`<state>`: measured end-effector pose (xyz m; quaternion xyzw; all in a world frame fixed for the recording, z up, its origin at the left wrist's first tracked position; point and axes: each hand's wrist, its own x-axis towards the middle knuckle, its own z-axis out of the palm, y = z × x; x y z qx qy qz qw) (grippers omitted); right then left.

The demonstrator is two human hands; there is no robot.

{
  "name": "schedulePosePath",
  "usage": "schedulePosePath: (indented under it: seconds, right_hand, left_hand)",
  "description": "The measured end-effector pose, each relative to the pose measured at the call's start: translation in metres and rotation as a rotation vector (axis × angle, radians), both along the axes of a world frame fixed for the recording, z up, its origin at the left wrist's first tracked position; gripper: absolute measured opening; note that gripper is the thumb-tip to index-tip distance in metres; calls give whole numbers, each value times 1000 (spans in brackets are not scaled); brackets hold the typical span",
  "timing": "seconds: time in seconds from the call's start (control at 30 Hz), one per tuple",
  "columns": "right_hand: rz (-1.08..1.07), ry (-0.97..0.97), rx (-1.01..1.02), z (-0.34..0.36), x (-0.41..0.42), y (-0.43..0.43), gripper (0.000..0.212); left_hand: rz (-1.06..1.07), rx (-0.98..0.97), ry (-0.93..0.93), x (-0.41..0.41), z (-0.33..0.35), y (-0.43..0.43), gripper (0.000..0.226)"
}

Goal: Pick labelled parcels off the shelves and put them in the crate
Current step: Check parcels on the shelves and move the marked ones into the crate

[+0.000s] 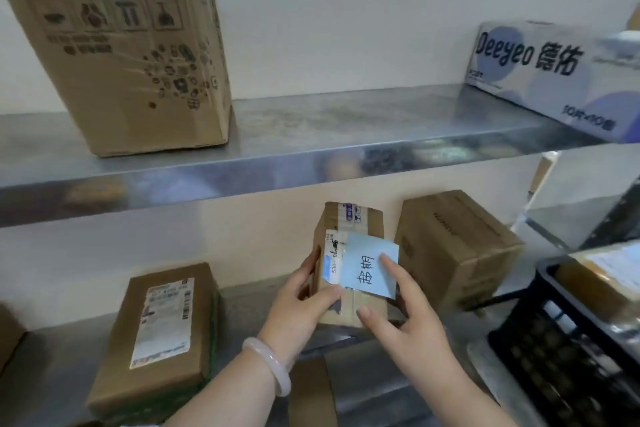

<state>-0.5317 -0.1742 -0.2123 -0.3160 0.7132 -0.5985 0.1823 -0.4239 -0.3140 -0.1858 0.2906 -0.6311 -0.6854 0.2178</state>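
Observation:
A small brown cardboard parcel point(353, 222) stands at the front of the lower metal shelf point(242, 291), with a shipping label and a pale blue note point(370, 267) bearing handwritten characters on its front. My left hand point(304, 302) grips its left side and lower front. My right hand point(401, 315) presses the blue note with the forefinger while the thumb rests on the parcel's lower front. A black plastic crate point(568, 350) sits at the lower right with a labelled box point(606, 274) inside.
On the lower shelf a flat parcel with a white label point(162, 333) lies to the left and a plain brown box point(453, 246) stands to the right. The upper shelf point(329, 128) carries a large printed carton point(128, 66) and a white Deeyeo box point(554, 76).

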Motion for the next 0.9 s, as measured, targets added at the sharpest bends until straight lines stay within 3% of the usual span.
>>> schedulePosePath:
  seconds: [0.27, 0.53, 0.9]
  right_hand:
    - [-490, 3, -20, -7, 93, 61, 71]
    - [-1019, -40, -5, 9, 220, 163, 68]
    - [-1549, 71, -45, 43, 439, 257, 68]
  left_hand:
    - [-447, 26, 22, 14, -8, 29, 54]
    - [-1011, 85, 14, 45, -11, 136, 64]
    - [-1559, 137, 71, 191, 26, 290, 76]
